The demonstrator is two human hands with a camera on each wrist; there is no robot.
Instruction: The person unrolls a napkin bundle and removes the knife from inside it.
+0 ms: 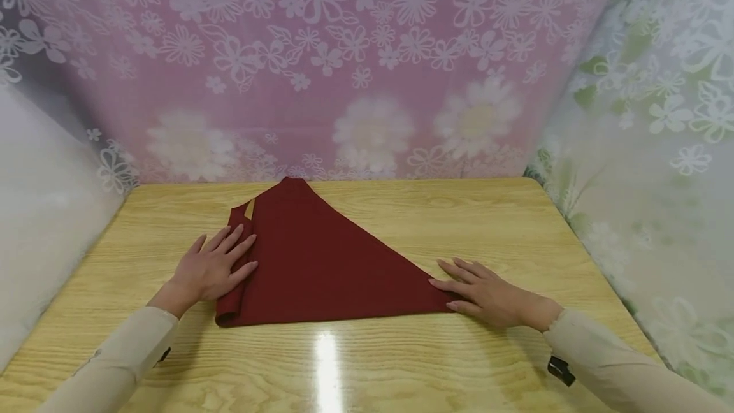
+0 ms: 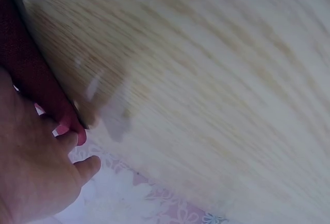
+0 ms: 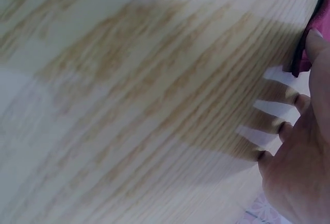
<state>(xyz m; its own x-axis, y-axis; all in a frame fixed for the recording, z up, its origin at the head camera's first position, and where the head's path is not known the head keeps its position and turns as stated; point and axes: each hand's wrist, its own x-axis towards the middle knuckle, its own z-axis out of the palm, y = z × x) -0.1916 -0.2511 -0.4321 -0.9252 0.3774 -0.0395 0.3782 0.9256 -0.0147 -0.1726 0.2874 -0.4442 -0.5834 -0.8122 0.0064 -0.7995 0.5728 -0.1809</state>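
Observation:
A dark red cloth (image 1: 327, 253) lies on the wooden table, folded to a rough triangle with its peak near the back edge. Its left side is turned over in a narrow fold, with a small gap near the top showing the wood. My left hand (image 1: 215, 266) rests on this folded side, fingers spread and fairly straight. At the cloth's right corner, my right hand (image 1: 487, 292) touches the tip with thumb and forefinger while its other fingers lie out on the wood. In the right wrist view the cloth's corner (image 3: 322, 23) shows beside the thumb.
The wood-grain table (image 1: 401, 362) reaches back to a pink flowered sheet (image 1: 298, 81). Pale flowered sheeting (image 1: 659, 209) hangs along the right side, and a white surface (image 1: 46, 209) borders the left. A bright light reflection lies on the table's front part.

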